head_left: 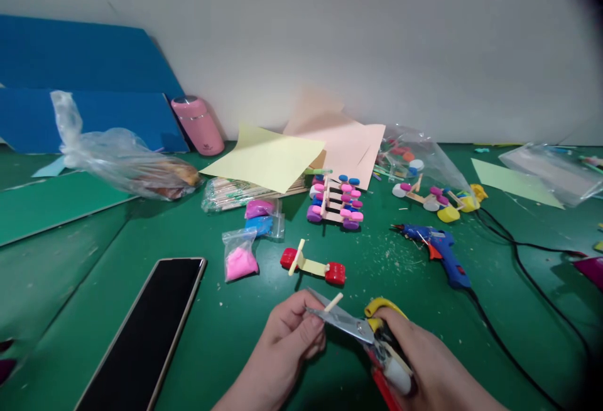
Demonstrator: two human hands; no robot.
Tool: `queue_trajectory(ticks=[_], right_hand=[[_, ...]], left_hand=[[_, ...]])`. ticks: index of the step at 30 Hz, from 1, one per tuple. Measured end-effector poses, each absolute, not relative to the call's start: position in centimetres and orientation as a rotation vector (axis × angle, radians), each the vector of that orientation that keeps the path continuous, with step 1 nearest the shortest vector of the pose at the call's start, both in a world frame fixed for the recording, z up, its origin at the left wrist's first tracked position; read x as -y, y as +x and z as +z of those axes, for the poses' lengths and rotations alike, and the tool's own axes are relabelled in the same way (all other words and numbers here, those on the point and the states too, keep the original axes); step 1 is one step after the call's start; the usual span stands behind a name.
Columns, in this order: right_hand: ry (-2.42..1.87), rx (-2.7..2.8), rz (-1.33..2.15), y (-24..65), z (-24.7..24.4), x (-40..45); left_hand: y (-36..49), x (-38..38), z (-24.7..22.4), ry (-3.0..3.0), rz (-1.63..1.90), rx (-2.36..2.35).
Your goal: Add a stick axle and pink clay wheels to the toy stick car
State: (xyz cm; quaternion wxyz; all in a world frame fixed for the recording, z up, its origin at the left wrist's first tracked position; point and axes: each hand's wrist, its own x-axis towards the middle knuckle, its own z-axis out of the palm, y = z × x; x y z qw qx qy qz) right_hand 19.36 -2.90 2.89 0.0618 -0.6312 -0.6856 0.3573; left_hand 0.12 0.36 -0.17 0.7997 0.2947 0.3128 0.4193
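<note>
My left hand (289, 332) is closed in a pinch on a short pale wooden stick (334, 302). The stick's free end pokes up between the parted blades of the scissors (346, 324). My right hand (421, 351) grips these scissors by yellow and dark handles; something white and red shows below the handles, partly hidden. Just beyond the blades lies a small piece (313, 266) made of a pale strip with red ends and an upright stick at its left. Farther back stand several similar pieces (335, 203) with pink, purple and blue ends.
A blue glue gun (445, 251) with a black cord lies at right. At left is a phone (146, 335), near bags of pink clay (240, 263) and blue clay (259, 225). Behind are paper sheets (268, 156), a pink flask (198, 127) and a plastic bag (122, 163).
</note>
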Motion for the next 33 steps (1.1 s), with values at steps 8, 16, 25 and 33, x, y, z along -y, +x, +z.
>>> queue_trajectory(ticks=[8, 16, 25, 33], right_hand=[[-1.899, 2.111, 1.057, 19.30, 3.28, 2.74], [-1.779, 2.125, 1.040, 19.62, 3.04, 2.52], [-1.793, 2.129, 1.074, 19.82, 3.02, 2.47], [-1.773, 2.121, 1.090, 19.32, 3.30, 2.43]], left_hand=[[0.07, -0.54, -0.33, 0.554, 0.836, -0.579], [0.23, -0.38, -0.04, 0.505, 0.848, -0.510], [0.31, -0.50, -0.59, 0.604, 0.905, -0.647], [0.31, 0.03, -0.22, 0.438, 0.821, -0.453]])
